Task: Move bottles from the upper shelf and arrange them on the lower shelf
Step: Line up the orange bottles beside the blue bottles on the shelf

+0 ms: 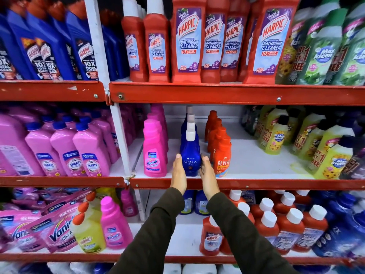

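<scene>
Dark sleeves [167, 230] reach up from below, both arms stretched toward the middle shelf [246, 183]. Left hand [178, 174] and right hand [207, 175] flank the front Ujala bottle [190, 155], palms turned inward, fingers flat against its sides; whether they actually squeeze it I cannot tell. That bottle is deep blue with a white spray cap and pale "UJALA" lettering low on its belly, standing upright at the shelf's front edge, first in a row of the same bottles running back. Just left stands a pink Vanish bottle [155, 149], just right an orange Revive bottle [222, 157], each heading its own row. Red Harpic bottles [188, 40] crowd the shelf above, and smaller white-capped ones [276, 226] sit on the shelf below
</scene>
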Demonstrator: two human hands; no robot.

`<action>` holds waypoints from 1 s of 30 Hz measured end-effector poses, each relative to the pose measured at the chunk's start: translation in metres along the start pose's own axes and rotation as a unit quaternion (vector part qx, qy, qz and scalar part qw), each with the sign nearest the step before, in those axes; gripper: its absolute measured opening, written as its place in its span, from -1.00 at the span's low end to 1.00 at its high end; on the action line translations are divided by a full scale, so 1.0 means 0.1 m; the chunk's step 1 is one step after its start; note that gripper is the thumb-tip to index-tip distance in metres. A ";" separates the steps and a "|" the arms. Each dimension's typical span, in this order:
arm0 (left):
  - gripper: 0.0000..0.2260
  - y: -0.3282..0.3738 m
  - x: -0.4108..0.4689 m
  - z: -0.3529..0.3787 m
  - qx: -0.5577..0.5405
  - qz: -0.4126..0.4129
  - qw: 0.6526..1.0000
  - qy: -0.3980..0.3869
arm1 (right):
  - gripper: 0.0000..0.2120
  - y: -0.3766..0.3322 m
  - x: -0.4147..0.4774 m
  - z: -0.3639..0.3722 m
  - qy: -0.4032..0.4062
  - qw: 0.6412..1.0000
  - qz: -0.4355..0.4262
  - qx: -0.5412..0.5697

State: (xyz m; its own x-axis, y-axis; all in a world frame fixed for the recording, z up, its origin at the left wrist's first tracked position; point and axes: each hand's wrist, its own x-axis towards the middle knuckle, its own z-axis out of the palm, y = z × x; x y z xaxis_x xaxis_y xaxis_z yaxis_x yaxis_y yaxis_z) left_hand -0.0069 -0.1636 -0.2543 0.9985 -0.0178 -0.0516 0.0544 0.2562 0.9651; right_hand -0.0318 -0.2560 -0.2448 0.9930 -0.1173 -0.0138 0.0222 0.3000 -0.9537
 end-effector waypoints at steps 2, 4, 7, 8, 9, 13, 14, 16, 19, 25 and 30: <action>-0.37 -0.02 -0.02 0.01 0.000 -0.006 1.000 0.002 | -0.76 0.01 0.01 0.00 0.010 1.000 -0.004 0.006; -0.37 -0.03 -0.03 0.00 -0.001 -0.006 1.000 0.002 | -0.76 0.04 0.03 -0.01 0.013 1.000 -0.010 -0.001; -0.37 -0.02 -0.02 0.00 -0.005 -0.003 1.000 -0.002 | -0.77 0.05 0.04 -0.01 0.015 1.000 -0.012 -0.004; -0.38 -0.02 -0.02 0.00 -0.003 0.000 1.000 -0.002 | -0.78 0.06 0.04 -0.01 0.016 1.000 -0.014 -0.007; -0.39 -0.01 -0.02 -0.01 0.002 0.005 1.000 -0.003 | -0.78 0.06 0.03 0.00 0.018 1.000 -0.016 -0.014; -0.43 0.01 -0.10 0.00 0.036 0.051 0.998 -0.001 | -0.63 0.09 -0.04 0.03 0.022 0.997 -0.038 -0.064; -0.46 0.01 -0.14 0.00 0.059 0.078 0.995 0.009 | -0.58 0.11 -0.06 0.04 0.037 0.994 -0.061 -0.085; -0.51 0.01 -0.23 -0.02 0.100 0.148 0.983 0.048 | -0.61 0.12 -0.10 0.07 0.092 0.980 -0.137 -0.115; -0.59 0.04 -0.36 -0.15 0.122 0.240 0.954 0.132 | -0.69 0.21 -0.14 0.13 0.145 0.959 -0.215 -0.111; -0.50 0.20 -0.27 -0.58 0.097 0.254 0.939 0.209 | -0.66 0.31 -0.15 0.56 0.010 0.989 -0.117 -0.093; -0.44 0.30 0.03 -0.94 0.050 0.084 0.988 0.116 | -0.50 0.34 -0.09 0.91 -0.058 0.990 -0.011 -0.130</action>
State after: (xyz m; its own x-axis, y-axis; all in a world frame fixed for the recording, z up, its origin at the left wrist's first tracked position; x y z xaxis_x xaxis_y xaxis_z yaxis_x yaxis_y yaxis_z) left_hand -0.0019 -0.0655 -0.2495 0.9679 0.2425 0.0654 -0.1015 0.1395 0.9850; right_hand -0.0298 -0.1580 -0.2497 0.9996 -0.0071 0.0278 0.0281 0.0424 -0.9987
